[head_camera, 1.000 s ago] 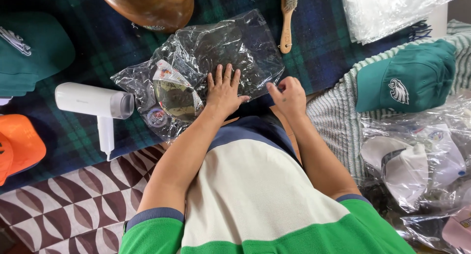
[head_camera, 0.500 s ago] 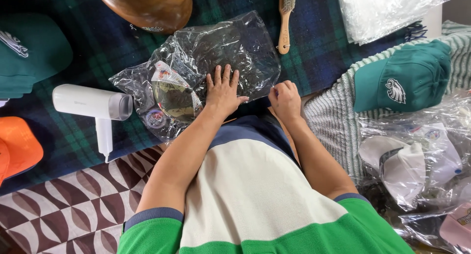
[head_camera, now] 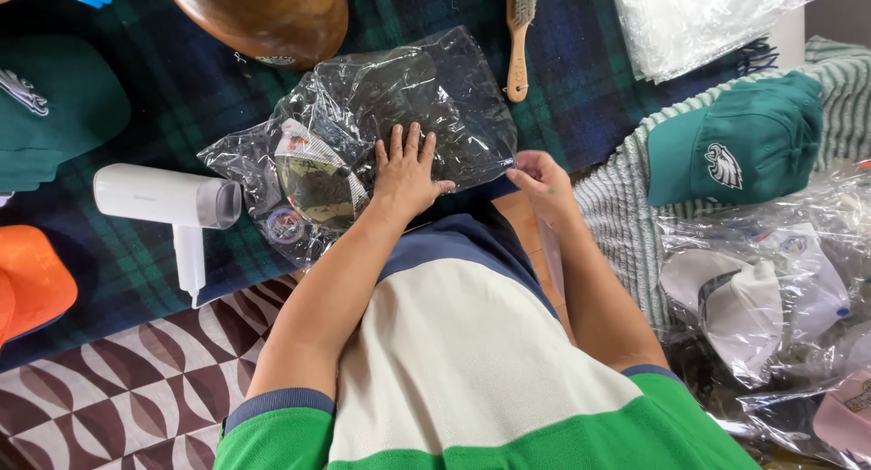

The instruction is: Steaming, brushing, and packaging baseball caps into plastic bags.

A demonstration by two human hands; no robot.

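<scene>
A clear plastic bag [head_camera: 435,89] with a dark cap inside lies on the plaid blanket [head_camera: 181,116] in front of me. My left hand [head_camera: 406,172] presses flat on the bag, fingers spread. At the bag's near right corner, my right hand [head_camera: 537,181] pinches the plastic edge between thumb and fingers. The cap's brim with a paper tag [head_camera: 313,166] shows through the plastic at the left.
A white handheld steamer [head_camera: 168,202] lies left of the bag. A wooden bowl-shaped form [head_camera: 263,12] and a wooden brush [head_camera: 519,34] sit beyond. Green caps [head_camera: 735,148] [head_camera: 54,116], an orange cap [head_camera: 27,284], stacked clear bags [head_camera: 699,21] and bagged caps [head_camera: 762,298] surround.
My right hand has slid rightward along the bag's near edge and now pinches its corner. The left hand stays pressed on the bag.
</scene>
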